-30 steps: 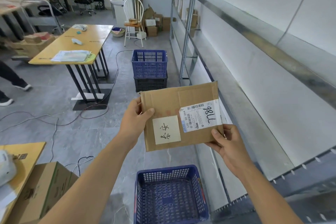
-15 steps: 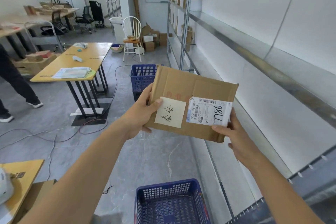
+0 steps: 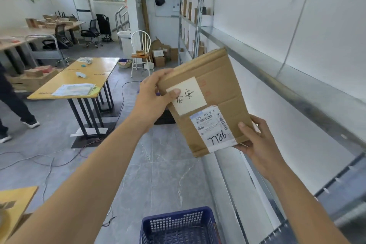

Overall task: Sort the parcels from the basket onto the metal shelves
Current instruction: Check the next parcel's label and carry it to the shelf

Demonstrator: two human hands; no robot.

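Your left hand (image 3: 153,95) grips the parcel (image 3: 206,101) at its upper left corner, thumb pressed flat on the cream note (image 3: 187,96) stuck to the face and the other fingers wrapped behind the edge. Your right hand (image 3: 257,144) pinches the lower right corner, thumb on the front just beside the white shipping label (image 3: 213,128), fingers out of sight underneath. Holding 2 opposite corners looks deliberate: it keeps the flat cardboard steady and tilted toward you, so both the handwritten note and the label marked 7786 stay readable. That suggests you are checking where this 1 belongs before you commit it to a shelf.

Both forearms reach forward and up, the left more extended and crossing toward the middle, the right bent in closer to your body and angled toward the rack. The parcel hangs in the air, touching nothing but your hands, its far corner near the front edge of the metal shelf (image 3: 277,73) on your right without resting on it. That shelf's long front edge and the 1 below it run bare along the white wall here. The blue basket (image 3: 178,226) sits on the floor below you, well apart from the parcel; only its near rim shows.
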